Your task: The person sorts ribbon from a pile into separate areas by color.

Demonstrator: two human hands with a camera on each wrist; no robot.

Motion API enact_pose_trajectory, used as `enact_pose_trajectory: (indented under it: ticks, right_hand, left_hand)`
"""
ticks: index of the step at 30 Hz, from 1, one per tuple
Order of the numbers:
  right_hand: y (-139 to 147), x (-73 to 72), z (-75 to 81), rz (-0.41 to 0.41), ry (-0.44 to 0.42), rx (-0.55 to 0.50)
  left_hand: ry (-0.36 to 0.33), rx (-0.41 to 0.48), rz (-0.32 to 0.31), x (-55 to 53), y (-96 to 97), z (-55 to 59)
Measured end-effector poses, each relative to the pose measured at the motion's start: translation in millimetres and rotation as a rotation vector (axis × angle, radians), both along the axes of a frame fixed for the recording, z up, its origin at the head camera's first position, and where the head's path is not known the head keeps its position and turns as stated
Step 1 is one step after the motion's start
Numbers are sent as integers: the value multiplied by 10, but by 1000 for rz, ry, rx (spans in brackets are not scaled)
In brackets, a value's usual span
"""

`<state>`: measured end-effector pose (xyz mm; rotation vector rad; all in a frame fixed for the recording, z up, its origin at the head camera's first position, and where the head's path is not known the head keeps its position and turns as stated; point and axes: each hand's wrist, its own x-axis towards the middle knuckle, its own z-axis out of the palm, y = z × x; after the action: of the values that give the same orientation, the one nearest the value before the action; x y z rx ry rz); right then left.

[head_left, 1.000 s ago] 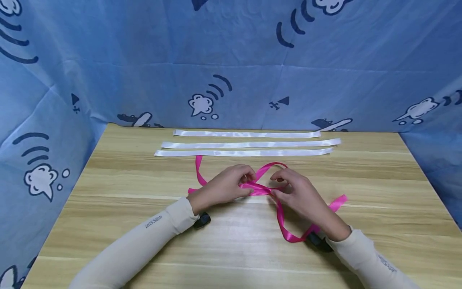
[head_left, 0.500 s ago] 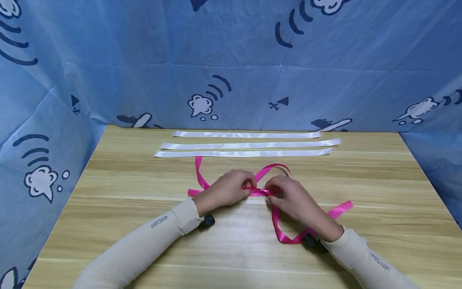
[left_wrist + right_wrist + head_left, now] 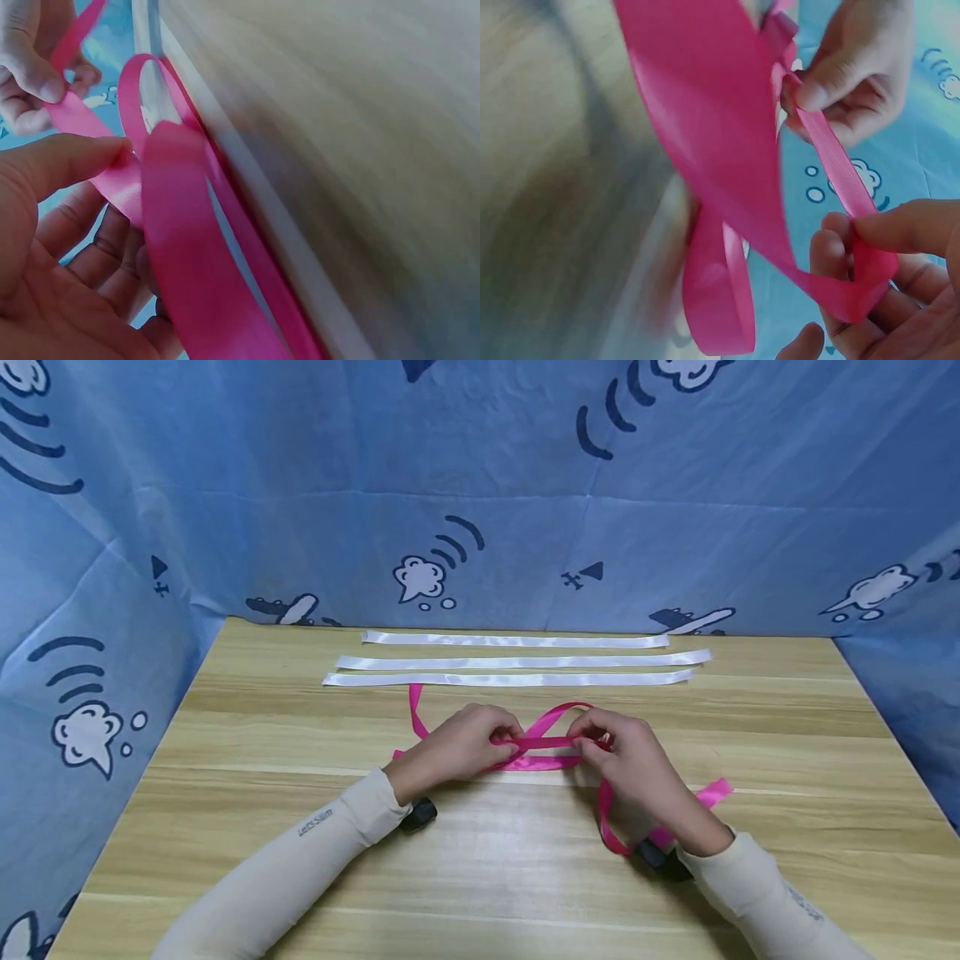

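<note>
A glossy pink ribbon [image 3: 546,743] runs straight between my two hands over the table. My left hand [image 3: 468,745] pinches it between thumb and fingertips; in the left wrist view the thumb presses the ribbon [image 3: 120,184] against the fingers. On the other side my right hand [image 3: 630,764] pinches the same stretch, and the right wrist view shows the ribbon [image 3: 840,169] folded over its fingers. A second pink strand [image 3: 540,763] crosses just below the taut one. Behind, a loop [image 3: 555,714] arches up, and a tail [image 3: 609,831] hangs under my right hand.
Three white ribbons, the far one [image 3: 517,640], the middle one [image 3: 525,662] and the near one [image 3: 510,679], lie parallel along the back of the wooden table [image 3: 480,893]. A blue printed cloth [image 3: 495,452] hangs behind and at the sides. Loose pink ribbon ends lie beyond both wrists.
My hands came close together, then the right hand moved right and slightly away from me. The ribbon between them is now a longer straight span, apart from the strand below.
</note>
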<state>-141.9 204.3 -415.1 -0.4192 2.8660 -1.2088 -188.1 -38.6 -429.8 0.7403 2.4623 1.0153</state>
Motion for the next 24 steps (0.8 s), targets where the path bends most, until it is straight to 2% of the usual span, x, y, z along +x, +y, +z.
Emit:
enact_pose_trajectory:
  ticks: [4,10,17,24]
  right_hand:
    - [31,-5,30,-39,-13,-20]
    - [106,-12,95,-62,-34,-55]
    - [214,-42,205,-98,-88,-97]
    - [315,-68,267,-106,-108,-160]
  left_hand:
    - [10,-23,11,-12,-80,-19]
    - [3,-31,63,-53,-186,-22]
    - [-21,37,123,-97,-305,-9]
    - [-10,97,184,-141,-449,23]
